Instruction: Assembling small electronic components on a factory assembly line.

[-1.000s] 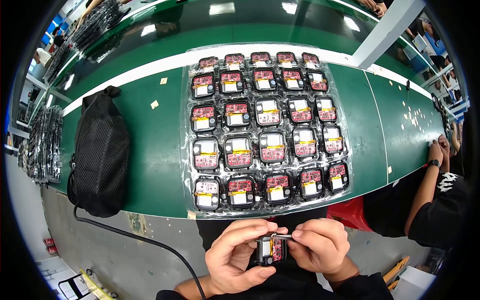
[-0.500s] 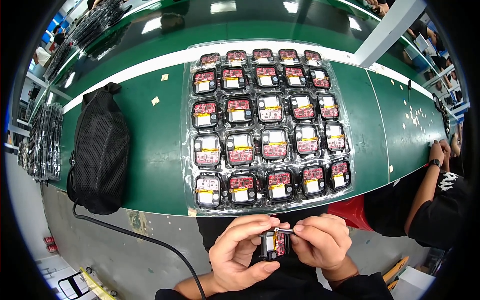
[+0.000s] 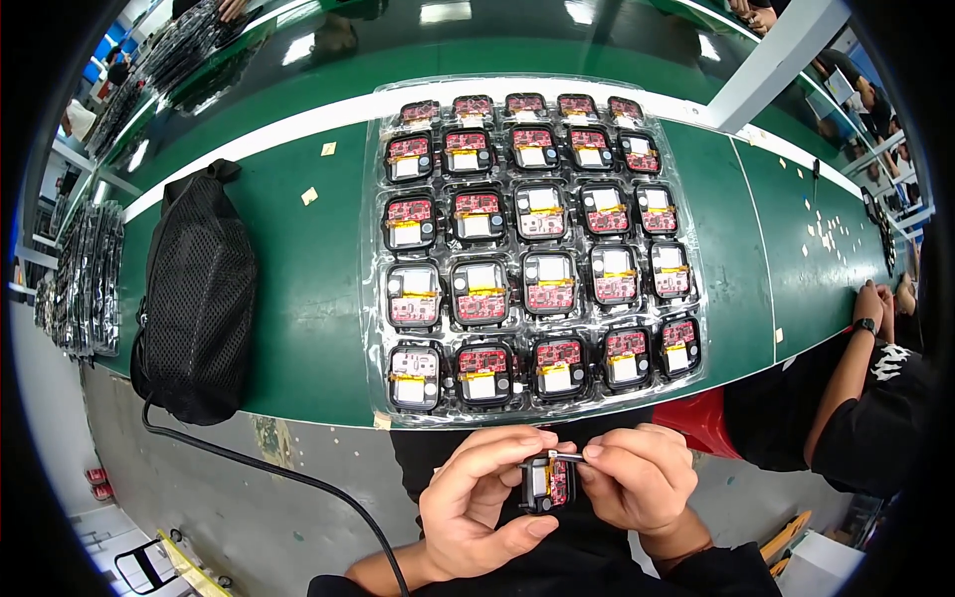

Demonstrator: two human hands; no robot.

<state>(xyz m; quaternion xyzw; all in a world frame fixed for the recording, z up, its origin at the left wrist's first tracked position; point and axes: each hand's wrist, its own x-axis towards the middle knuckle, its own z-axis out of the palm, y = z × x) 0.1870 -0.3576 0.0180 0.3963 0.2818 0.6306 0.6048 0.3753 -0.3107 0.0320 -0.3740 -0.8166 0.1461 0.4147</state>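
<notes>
Below the table's front edge, my left hand [image 3: 476,512] grips a small black open watch case [image 3: 535,488] between thumb and fingers. The case is tilted on its side; a red circuit board [image 3: 559,482], a pale silver block and yellow tape show inside. My right hand [image 3: 642,483] is closed at the case's upper right. Its thumb and forefinger pinch a thin dark strip [image 3: 569,457] that lies along the case's top edge. A small pale bit shows at the strip's left end. Whether the strip is joined to the case cannot be told.
A clear plastic tray [image 3: 370,328] with rows of similar open watch cases lies on the green table [image 3: 308,289]. Left of it stands a black mesh-covered object [image 3: 202,298] with a black cable [image 3: 288,470]. A co-worker's arm [image 3: 846,383] rests at the right; a white post [image 3: 781,65] rises behind.
My hands, the watch case and the strip keep almost the same pose. Across the far table at the upper left, another person's hand has come further into view.
</notes>
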